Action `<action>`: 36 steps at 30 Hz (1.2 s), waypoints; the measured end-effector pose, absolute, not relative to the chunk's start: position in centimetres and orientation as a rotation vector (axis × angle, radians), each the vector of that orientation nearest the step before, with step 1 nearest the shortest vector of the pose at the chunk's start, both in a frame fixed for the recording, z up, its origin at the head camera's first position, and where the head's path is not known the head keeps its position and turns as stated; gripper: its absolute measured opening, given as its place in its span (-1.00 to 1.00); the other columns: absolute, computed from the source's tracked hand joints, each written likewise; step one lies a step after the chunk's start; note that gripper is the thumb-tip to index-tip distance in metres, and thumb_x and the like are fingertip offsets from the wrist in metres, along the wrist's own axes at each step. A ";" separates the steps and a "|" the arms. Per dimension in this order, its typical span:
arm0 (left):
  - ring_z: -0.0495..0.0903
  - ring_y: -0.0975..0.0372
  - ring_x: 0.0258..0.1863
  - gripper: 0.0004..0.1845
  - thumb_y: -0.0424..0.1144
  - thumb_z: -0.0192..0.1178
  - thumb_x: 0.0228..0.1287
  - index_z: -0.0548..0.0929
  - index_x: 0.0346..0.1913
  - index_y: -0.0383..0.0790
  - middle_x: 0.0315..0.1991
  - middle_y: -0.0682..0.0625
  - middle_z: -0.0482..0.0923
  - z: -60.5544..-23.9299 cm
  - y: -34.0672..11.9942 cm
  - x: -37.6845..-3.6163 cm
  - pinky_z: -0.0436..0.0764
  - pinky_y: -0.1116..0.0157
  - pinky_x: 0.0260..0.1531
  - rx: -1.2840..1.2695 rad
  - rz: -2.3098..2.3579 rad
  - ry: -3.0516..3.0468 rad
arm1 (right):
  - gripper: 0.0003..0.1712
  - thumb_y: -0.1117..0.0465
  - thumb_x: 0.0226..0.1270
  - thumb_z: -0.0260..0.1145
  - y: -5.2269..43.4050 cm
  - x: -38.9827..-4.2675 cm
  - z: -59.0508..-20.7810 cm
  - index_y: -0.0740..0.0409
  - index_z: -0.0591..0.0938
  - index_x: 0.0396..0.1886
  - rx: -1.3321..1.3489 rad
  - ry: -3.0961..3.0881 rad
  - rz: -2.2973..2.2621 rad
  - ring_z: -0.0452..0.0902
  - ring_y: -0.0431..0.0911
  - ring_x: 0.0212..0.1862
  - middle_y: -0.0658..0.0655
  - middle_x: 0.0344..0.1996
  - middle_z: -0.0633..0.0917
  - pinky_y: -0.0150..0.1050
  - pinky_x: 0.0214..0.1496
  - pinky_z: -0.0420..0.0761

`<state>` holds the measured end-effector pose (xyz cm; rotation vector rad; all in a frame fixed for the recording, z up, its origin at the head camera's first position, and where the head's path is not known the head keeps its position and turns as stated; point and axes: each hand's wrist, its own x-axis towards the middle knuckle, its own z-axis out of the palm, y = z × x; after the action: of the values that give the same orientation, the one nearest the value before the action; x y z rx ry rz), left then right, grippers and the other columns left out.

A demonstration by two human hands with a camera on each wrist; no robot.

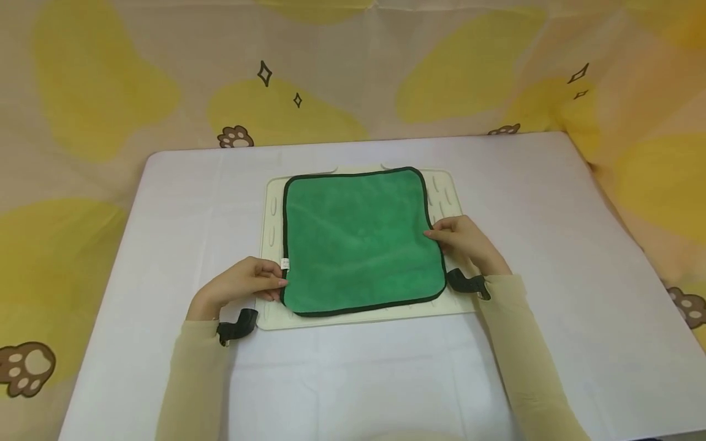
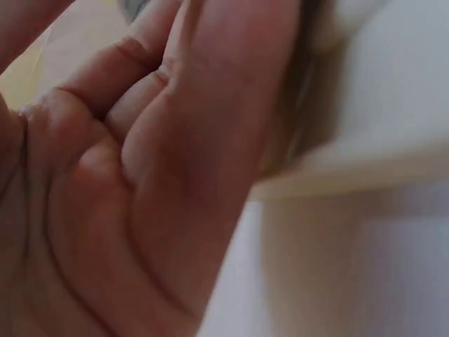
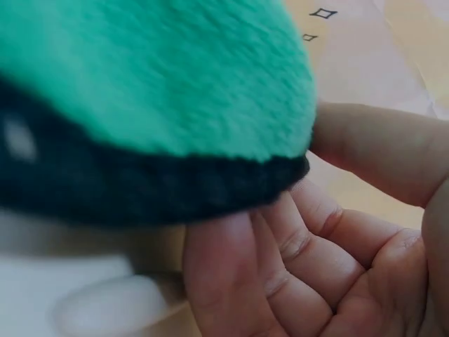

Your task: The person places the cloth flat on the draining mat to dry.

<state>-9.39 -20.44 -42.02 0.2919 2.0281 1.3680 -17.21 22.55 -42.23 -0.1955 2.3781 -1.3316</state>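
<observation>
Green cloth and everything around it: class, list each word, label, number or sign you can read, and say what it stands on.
No legible text in any view.
White tag on the green cloth, at its left edge: too small to read.
Backdrop sheet: only paw prints and sparkle shapes, no words.

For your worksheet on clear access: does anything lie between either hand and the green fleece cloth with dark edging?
Nothing visible does. The left hand and right hand already grip opposite edges of the green fleece cloth lying on the cream mat.
</observation>
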 end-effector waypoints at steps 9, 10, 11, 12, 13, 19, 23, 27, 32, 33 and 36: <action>0.64 0.17 -0.49 -0.75 -0.36 0.22 0.25 0.39 -0.48 -0.37 -0.52 -0.12 0.56 -42.2 -19.8 -8.7 0.64 0.30 -0.40 0.312 1.392 2.027 | -0.63 0.09 0.28 0.32 23.2 -15.6 -42.6 0.39 0.56 -0.37 -0.153 2.362 -1.353 0.21 -0.24 -0.58 -0.10 -0.77 0.30 -0.37 -0.47 0.29; 0.64 0.17 -0.49 -0.75 -0.36 0.22 0.25 0.39 -0.48 -0.36 -0.52 -0.13 0.57 -42.3 -19.7 -8.7 0.64 0.30 -0.40 0.313 1.393 2.022 | -0.62 0.08 0.28 0.32 23.4 -15.4 -42.6 0.38 0.57 -0.36 -0.150 2.358 -1.353 0.24 -0.23 -0.57 -0.09 -0.76 0.33 -0.37 -0.47 0.31; 0.65 0.16 -0.49 -0.75 -0.36 0.23 0.24 0.39 -0.49 -0.36 -0.52 -0.13 0.58 -42.4 -19.7 -8.7 0.64 0.29 -0.40 0.316 1.395 2.020 | -0.62 0.07 0.27 0.32 23.6 -15.2 -42.6 0.37 0.58 -0.36 -0.150 2.357 -1.347 0.28 -0.22 -0.56 -0.08 -0.75 0.38 -0.37 -0.45 0.34; 0.66 0.15 -0.48 -0.74 -0.36 0.23 0.24 0.39 -0.49 -0.36 -0.51 -0.13 0.59 -42.4 -19.7 -8.6 0.64 0.29 -0.40 0.313 1.397 2.020 | -0.63 0.06 0.27 0.32 23.8 -15.0 -42.7 0.36 0.60 -0.34 -0.149 2.354 -1.343 0.34 -0.21 -0.55 -0.07 -0.73 0.44 -0.38 -0.42 0.39; 0.67 0.14 -0.47 -0.74 -0.36 0.23 0.24 0.39 -0.49 -0.36 -0.51 -0.13 0.59 -42.5 -19.7 -8.5 0.65 0.28 -0.39 0.310 1.401 2.019 | -0.63 0.06 0.27 0.33 24.0 -14.8 -42.7 0.36 0.60 -0.33 -0.149 2.351 -1.338 0.40 -0.20 -0.53 -0.06 -0.71 0.49 -0.37 -0.40 0.43; 0.68 0.13 -0.45 -0.76 -0.36 0.24 0.23 0.42 -0.49 -0.36 -0.50 -0.10 0.62 -42.7 -19.7 -8.0 0.65 0.28 -0.36 0.298 1.410 2.014 | -0.69 0.16 0.28 0.31 25.0 -13.5 -42.6 0.41 0.61 -0.31 -0.183 2.272 -1.333 0.57 -0.12 -0.50 0.09 -0.60 0.64 -0.31 -0.35 0.58; 0.68 0.13 -0.47 -0.76 -0.37 0.25 0.22 0.42 -0.49 -0.37 -0.51 -0.11 0.60 -42.6 -19.8 -7.6 0.65 0.28 -0.37 0.297 1.413 2.019 | -0.74 0.25 0.28 0.30 25.3 -12.8 -42.7 0.44 0.58 -0.34 -0.231 2.214 -1.346 0.59 -0.12 -0.51 0.12 -0.59 0.65 -0.32 -0.36 0.60; 0.67 0.13 -0.48 -0.75 -0.39 0.25 0.21 0.41 -0.51 -0.38 -0.51 -0.13 0.58 -42.4 -19.9 -7.4 0.65 0.28 -0.39 0.299 1.401 2.031 | -0.78 0.30 0.29 0.28 25.6 -12.4 -42.8 0.44 0.55 -0.39 -0.276 2.200 -1.365 0.60 -0.12 -0.52 0.14 -0.59 0.65 -0.33 -0.38 0.60; 0.67 0.13 -0.50 -0.76 -0.40 0.24 0.21 0.41 -0.51 -0.39 -0.51 -0.15 0.60 -42.4 -19.9 -7.3 0.65 0.29 -0.42 0.309 1.391 2.030 | -0.79 0.31 0.29 0.27 26.2 -12.0 -42.9 0.43 0.53 -0.42 -0.294 2.183 -1.370 0.61 -0.11 -0.52 0.14 -0.60 0.66 -0.32 -0.38 0.61; 0.67 0.14 -0.50 -0.76 -0.41 0.24 0.21 0.41 -0.51 -0.39 -0.51 -0.15 0.60 -42.4 -19.9 -7.3 0.65 0.29 -0.42 0.312 1.391 2.027 | -0.79 0.31 0.29 0.28 26.3 -11.9 -42.9 0.42 0.53 -0.42 -0.291 2.176 -1.373 0.61 -0.11 -0.52 0.14 -0.59 0.66 -0.32 -0.38 0.61; 0.67 0.14 -0.50 -0.76 -0.41 0.24 0.21 0.40 -0.51 -0.38 -0.51 -0.15 0.59 -42.5 -19.9 -7.4 0.65 0.29 -0.42 0.320 1.395 2.024 | -0.78 0.31 0.29 0.28 26.5 -11.8 -42.7 0.44 0.52 -0.41 -0.284 2.141 -1.388 0.60 -0.10 -0.51 0.15 -0.58 0.66 -0.31 -0.37 0.62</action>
<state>-7.35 -19.93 -42.51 0.3197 2.0236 1.3951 -11.81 26.46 -42.71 -0.2845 2.1407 -1.3879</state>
